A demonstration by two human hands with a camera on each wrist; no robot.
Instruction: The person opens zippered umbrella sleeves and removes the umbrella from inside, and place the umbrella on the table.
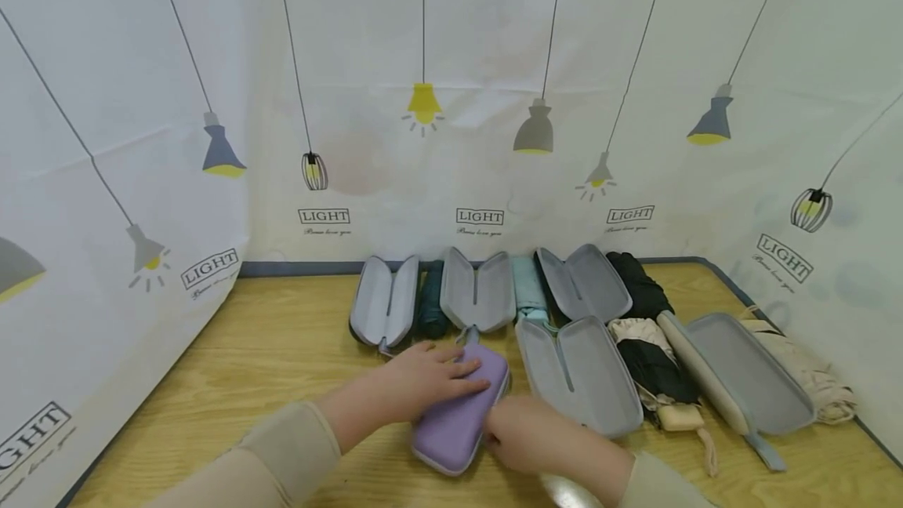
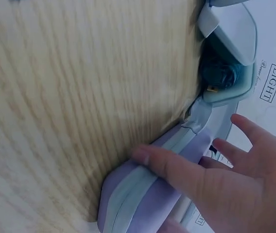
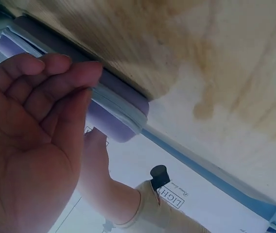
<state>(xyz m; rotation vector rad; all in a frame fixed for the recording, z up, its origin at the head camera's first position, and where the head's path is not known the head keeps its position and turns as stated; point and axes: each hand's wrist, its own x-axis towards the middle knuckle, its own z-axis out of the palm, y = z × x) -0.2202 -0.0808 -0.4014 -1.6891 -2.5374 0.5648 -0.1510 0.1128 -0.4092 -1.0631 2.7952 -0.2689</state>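
A closed purple zip case (image 1: 446,439) lies lengthwise on the wooden table in front of me. My left hand (image 1: 423,379) rests across its top, fingers fairly straight and spread. In the left wrist view the thumb (image 2: 164,165) presses along the pale zip seam (image 2: 128,194). At the case's right edge is my right hand (image 1: 529,433), its fingers curled in. Seen from the right wrist, thumb and forefinger (image 3: 92,80) come together at the seam, pinching what seems to be the zipper pull, which the fingertips hide.
Several opened grey cases (image 1: 589,375) stand behind and to the right. Among them lie a dark green folded bundle (image 1: 432,300), a teal one (image 1: 529,288), black ones (image 1: 638,284) and a beige one (image 1: 811,367). A shiny silver object (image 1: 570,492) shows under the right forearm.
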